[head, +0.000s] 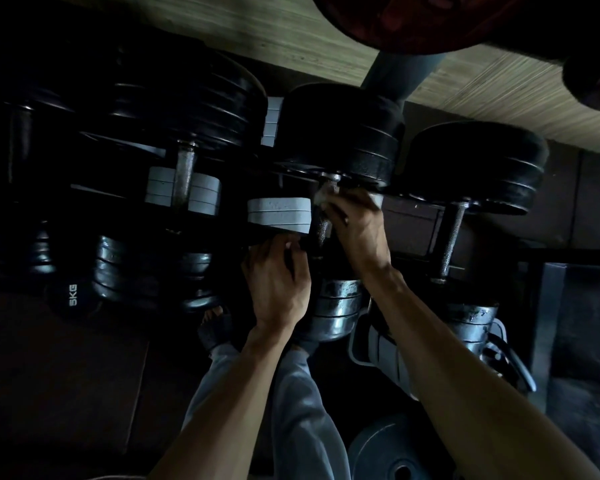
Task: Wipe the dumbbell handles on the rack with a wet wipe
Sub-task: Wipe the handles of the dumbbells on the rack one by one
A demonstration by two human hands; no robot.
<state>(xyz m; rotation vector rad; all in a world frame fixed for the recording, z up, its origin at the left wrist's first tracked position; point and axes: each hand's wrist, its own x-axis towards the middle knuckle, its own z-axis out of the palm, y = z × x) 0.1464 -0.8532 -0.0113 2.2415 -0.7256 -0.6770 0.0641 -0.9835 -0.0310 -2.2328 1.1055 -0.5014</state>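
Item: middle dumbbell [340,140] on the rack [409,195], lying between two other dumbbells. Its handle [322,227] is being gripped near the far end by the right hand [355,225], fingers curled round it with a white wet wipe [321,197] being pressed under them against the metal. The near end is being steadied by the left hand [278,282], whose fingers are curled just beside a grey plate [279,216]; whether anything is being pinched there cannot be told. Neighbouring handles [184,174] and [451,237] are being left untouched. A 5KG weight [71,294] is lying lower left.
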